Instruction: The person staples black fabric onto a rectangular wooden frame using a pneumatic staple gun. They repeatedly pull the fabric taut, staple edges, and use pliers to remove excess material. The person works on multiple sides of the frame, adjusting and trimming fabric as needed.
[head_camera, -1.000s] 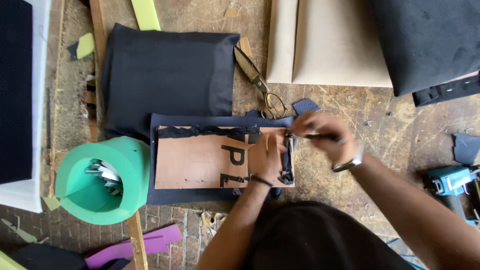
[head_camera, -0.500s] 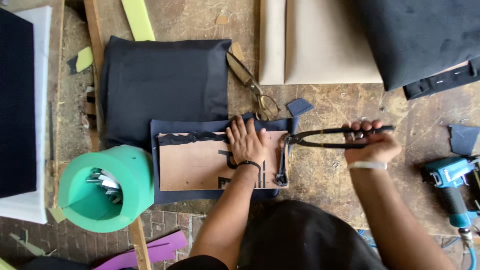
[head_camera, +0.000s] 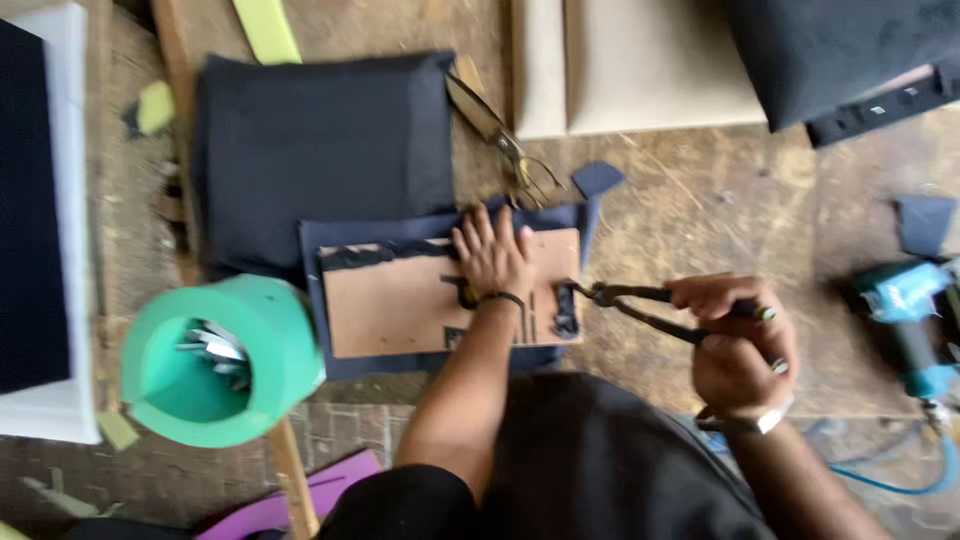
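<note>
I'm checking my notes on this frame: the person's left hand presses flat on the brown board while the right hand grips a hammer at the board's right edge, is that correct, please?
Not quite. The right hand grips long-handled pliers, not a hammer, with their tip at the right edge of the brown board. The left hand does press flat on that board, as the head view shows.

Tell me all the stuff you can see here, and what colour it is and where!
Board: one, brown, flat on dark blue fabric, middle.
Pliers: one, dark metal, gripping the board's right edge.
Cushion: one, dark navy, behind the board.
Scissors: one, metal, right of the cushion.
Tub: one, green, left, metal pieces inside.
Pads: two, beige, top.
Power tool: one, teal, far right.
Fabric scraps: two, dark blue, right.
Foam strip: one, yellow-green, top.
Left hand: pressing the board.
Right hand: squeezing the pliers' handles.
</note>
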